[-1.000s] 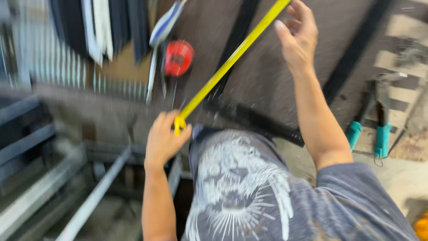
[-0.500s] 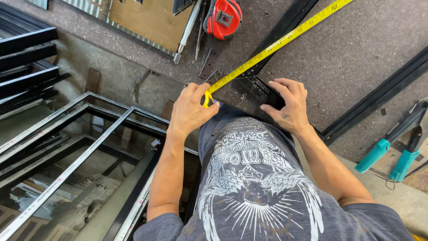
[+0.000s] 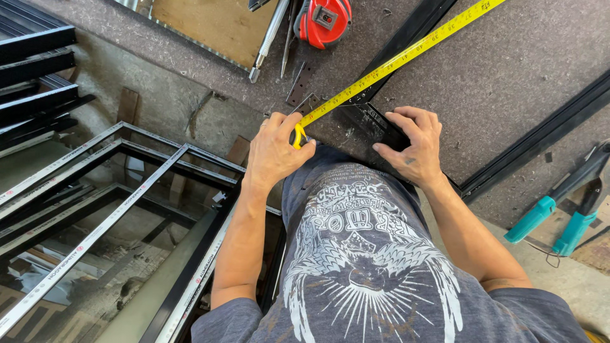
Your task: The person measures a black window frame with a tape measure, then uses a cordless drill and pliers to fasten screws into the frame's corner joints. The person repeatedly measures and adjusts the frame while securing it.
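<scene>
Left hand (image 3: 274,152): fingers curled together and clamped on the near end of the yellow tape blade (image 3: 406,54), pinning its tip at the near edge of the counter (image 3: 508,82), just in front of the torso. Right hand (image 3: 410,145): fingers spread apart and pressed flat on the corner of the black metal frame piece (image 3: 375,124), thumb on the near side; a hold-down, not a grip around anything. The two hands sit near each other, the frame corner between them, the blade end touching the left fingers only. From the left fingers the blade runs up and to the right, away from the body, its long axis on a diagonal that follows the black frame rail (image 3: 416,28) lying beside and partly under it, and leaves the view at the top edge. The far end of the blade is out of sight. The left hand is the nearer one to the blade; the right is just beside it but apart. Further out: a red tape measure case (image 3: 324,19) near the top, a screwdriver (image 3: 267,41) beside it, teal-handled pliers (image 3: 559,222) well to the right, and stacked black window frames (image 3: 95,209) below the counter on the left.
</scene>
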